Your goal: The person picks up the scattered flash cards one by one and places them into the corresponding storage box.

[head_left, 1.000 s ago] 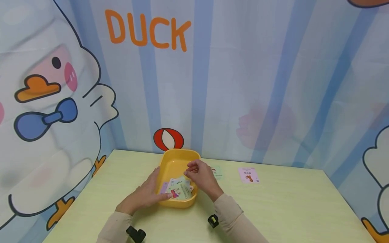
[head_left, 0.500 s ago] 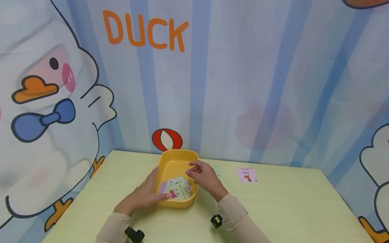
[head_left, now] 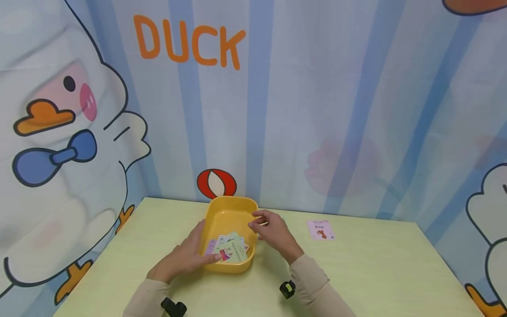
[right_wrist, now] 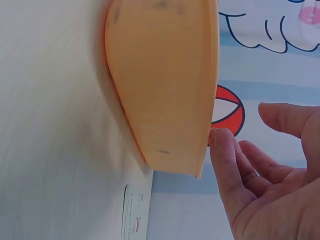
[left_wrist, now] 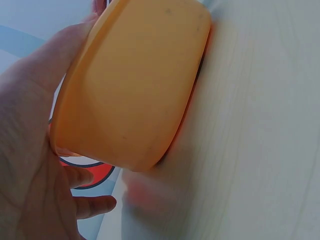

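A yellow plastic bin stands on the table with several small picture cards lying in its near end. The top card is green and reads "Children's Day". My left hand holds the bin's left side, thumb over the near rim and fingers along the outer wall. Over the right rim hovers my right hand, its thumb and fingertips apart with nothing between them; in the right wrist view a fingertip is close to the rim, and I cannot tell whether it touches.
To the right lies a pink "dog" card on the pale yellow table. A green-edged card on the table shows in the right wrist view; my right hand hides it from the head view. A duck-print curtain hangs behind.
My right hand has shifted slightly right, away from the bin's inside, and now covers the green card on the table. The left hand and the bin stay put; the head view drifts slightly.
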`<state>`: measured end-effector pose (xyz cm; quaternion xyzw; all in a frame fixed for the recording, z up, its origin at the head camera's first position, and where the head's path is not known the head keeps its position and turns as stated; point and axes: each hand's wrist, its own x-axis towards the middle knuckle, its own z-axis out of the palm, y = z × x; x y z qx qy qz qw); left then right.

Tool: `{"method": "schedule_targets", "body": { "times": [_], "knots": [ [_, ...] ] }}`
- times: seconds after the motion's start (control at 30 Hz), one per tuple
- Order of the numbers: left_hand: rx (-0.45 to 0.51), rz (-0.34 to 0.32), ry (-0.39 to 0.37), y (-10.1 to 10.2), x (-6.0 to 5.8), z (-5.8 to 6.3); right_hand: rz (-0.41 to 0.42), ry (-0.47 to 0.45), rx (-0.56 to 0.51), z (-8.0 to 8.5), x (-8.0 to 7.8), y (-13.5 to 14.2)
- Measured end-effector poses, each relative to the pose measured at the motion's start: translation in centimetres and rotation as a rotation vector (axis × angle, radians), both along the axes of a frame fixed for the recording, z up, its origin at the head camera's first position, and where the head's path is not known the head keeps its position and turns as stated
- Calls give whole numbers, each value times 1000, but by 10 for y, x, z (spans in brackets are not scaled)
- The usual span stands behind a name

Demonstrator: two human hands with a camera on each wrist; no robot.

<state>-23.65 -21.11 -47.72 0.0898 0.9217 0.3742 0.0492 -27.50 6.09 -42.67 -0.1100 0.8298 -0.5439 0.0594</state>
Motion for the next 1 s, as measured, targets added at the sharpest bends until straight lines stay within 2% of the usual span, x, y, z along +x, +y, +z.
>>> {"method": "schedule_targets", "body": {
  "times": [0.33, 1.0],
  "knots": [
    [-1, 14, -10, 0, 1, -1, -11, 1, -29, -4, -6, 18],
    [5, -7, -5, -1, 1, 1, -108, -30, 3, -13, -12, 53]
  ]
}}
